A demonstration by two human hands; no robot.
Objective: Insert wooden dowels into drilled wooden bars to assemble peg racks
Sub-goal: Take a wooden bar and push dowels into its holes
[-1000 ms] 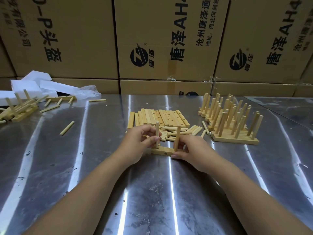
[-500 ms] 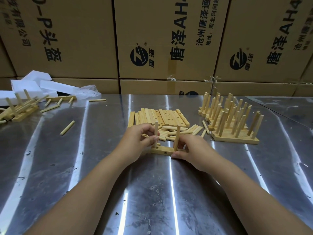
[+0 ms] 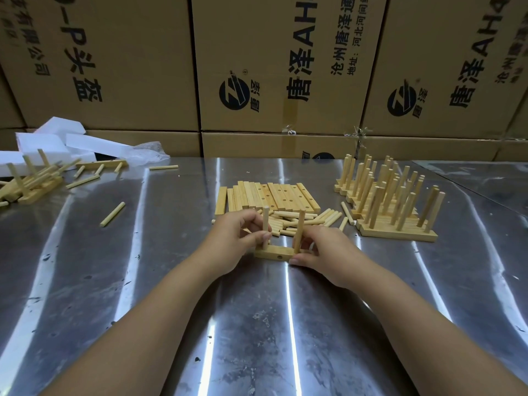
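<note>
A drilled wooden bar [image 3: 273,254] lies on the steel table [image 3: 257,324] in front of me, with two dowels standing in it. My left hand [image 3: 238,237] pinches the left dowel [image 3: 265,224] between thumb and fingers. The right dowel [image 3: 299,228] stands upright beside my right hand [image 3: 323,248], which grips the bar's right end, thumb on its front face. Loose dowels [image 3: 297,221] lie in a heap just behind the bar. Behind them is a row of bare drilled bars [image 3: 271,195].
Several finished peg racks [image 3: 391,201] stand at the right. At the far left lie more racks [image 3: 31,181], scattered dowels [image 3: 112,214] and white foam blocks [image 3: 51,141]. Cardboard boxes [image 3: 271,67] wall off the back of the table.
The left dowel has sunk a little lower into the bar under my left hand. My right hand has stayed on the bar's right end.
</note>
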